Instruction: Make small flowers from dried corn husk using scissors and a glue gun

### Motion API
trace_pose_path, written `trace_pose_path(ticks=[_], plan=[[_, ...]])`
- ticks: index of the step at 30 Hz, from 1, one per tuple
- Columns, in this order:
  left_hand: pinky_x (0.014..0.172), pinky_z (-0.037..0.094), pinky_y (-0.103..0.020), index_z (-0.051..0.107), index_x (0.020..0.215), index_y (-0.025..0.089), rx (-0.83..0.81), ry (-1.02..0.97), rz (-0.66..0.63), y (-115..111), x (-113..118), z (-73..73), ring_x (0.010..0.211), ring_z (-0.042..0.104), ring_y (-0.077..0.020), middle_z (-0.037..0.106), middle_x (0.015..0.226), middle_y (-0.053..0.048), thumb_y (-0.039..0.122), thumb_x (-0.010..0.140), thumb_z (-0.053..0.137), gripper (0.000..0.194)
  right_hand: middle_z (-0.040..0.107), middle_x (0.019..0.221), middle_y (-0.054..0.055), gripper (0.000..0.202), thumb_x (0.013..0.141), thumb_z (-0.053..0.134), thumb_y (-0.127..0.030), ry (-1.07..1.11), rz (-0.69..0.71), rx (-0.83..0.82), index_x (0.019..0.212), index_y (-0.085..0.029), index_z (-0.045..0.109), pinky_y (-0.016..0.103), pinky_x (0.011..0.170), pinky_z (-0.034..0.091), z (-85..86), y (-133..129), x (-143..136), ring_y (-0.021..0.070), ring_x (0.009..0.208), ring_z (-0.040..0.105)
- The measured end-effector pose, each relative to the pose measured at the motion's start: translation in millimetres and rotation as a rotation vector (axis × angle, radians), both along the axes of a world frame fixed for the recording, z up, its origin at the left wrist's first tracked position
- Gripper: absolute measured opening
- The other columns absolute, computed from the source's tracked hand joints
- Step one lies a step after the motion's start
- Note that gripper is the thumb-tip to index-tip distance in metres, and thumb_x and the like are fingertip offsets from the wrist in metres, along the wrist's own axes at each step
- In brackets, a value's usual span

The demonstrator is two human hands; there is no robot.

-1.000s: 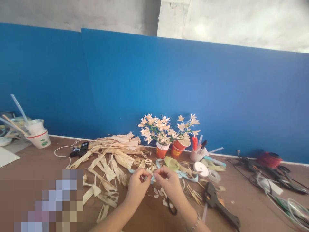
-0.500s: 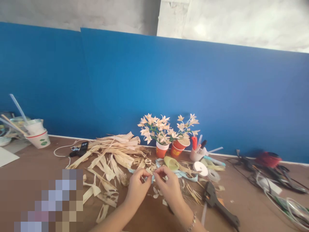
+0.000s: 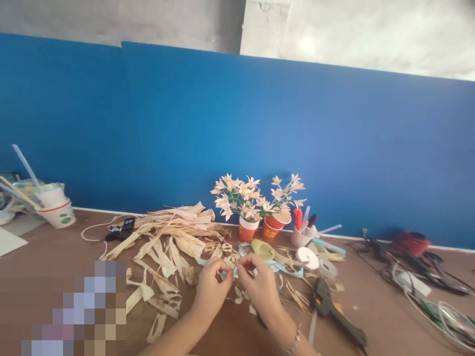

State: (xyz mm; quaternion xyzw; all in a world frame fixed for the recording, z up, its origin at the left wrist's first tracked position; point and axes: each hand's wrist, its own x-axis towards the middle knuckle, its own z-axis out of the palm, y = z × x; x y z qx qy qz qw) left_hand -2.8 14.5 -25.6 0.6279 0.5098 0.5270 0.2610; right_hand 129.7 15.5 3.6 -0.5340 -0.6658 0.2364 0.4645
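My left hand (image 3: 212, 287) and my right hand (image 3: 260, 284) meet near the table's middle, each with thumb and fingertips pinched together. What lies between the fingertips is too small to make out. Dried husk strips (image 3: 185, 242) are heaped behind and left of my left hand. Just beyond my hands are a yellow-green cup-like piece (image 3: 262, 250) and blue strips (image 3: 287, 269). Pale flowers on green stems (image 3: 243, 194) stand in an orange paper cup (image 3: 248, 230), with another orange cup (image 3: 270, 230) beside it.
On the right lie a black glue gun (image 3: 330, 309), a white disc (image 3: 307, 257), a tape roll (image 3: 328, 268) and tangled cables (image 3: 404, 282). A small holder (image 3: 301, 239) contains pens. White cups (image 3: 57, 212) stand far left. A blue panel (image 3: 237, 128) rises behind the table (image 3: 218, 333).
The whole view has shifted very slightly. Both hands keep nearly the same pinched pose and place.
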Motion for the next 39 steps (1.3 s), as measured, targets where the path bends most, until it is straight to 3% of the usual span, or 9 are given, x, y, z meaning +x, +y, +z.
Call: trace_pose_path(ticks=[17,22,26,32,39], plan=[[0.069,0.043,-0.028,0.055,0.063,0.019,0.107,0.095,-0.007,-0.8,0.2,-4.6,0.074,0.055,-0.0178,0.058,0.071,-0.001,0.01,0.073,0.051,0.013,0.063,0.069,0.002,0.008,0.075,0.053,-0.021,-0.079,-0.044,0.069,0.081,-0.017,0.056,0.025,0.062,0.046,-10.1,4.0,-0.6,0.0159,0.063,0.058],[0.062,0.041,-0.026,0.057,0.061,0.019,-0.035,0.008,0.011,2.3,-2.6,-3.7,0.066,0.054,-0.0167,0.058,0.068,-0.001,0.018,0.074,0.054,0.013,0.064,0.07,0.002,0.012,0.078,0.055,-0.028,-0.067,-0.052,0.076,0.084,-0.018,0.057,0.025,0.063,0.046,-2.3,3.2,5.2,0.0164,0.065,0.059],[0.059,0.041,-0.026,0.062,0.066,0.017,-0.215,-0.224,0.024,6.8,-5.5,-0.1,0.06,0.054,-0.0159,0.061,0.064,0.0,0.029,0.073,0.058,0.014,0.064,0.071,0.003,0.015,0.083,0.047,-0.026,-0.203,-0.081,-0.018,0.077,-0.018,0.058,0.026,0.059,0.042,1.3,9.4,17.4,0.0165,0.062,0.057],[0.061,0.042,-0.025,0.064,0.07,0.016,-0.314,-0.478,0.017,6.8,-3.3,5.4,0.063,0.056,-0.0164,0.062,0.065,0.0,0.034,0.067,0.065,0.019,0.067,0.067,0.002,0.016,0.064,0.054,-0.007,-0.514,0.146,-0.244,0.068,-0.019,0.064,0.023,0.059,0.037,-11.4,8.1,17.8,0.0166,0.064,0.059],[0.062,0.04,-0.024,0.063,0.067,0.016,-0.336,-0.512,0.003,5.8,-2.7,6.7,0.063,0.053,-0.0152,0.06,0.063,0.002,0.034,0.066,0.065,0.018,0.067,0.071,0.002,0.027,0.06,0.049,0.0,-0.568,0.281,-0.239,0.067,-0.019,0.066,0.021,0.064,0.037,-9.2,0.5,18.3,0.0153,0.071,0.058]])
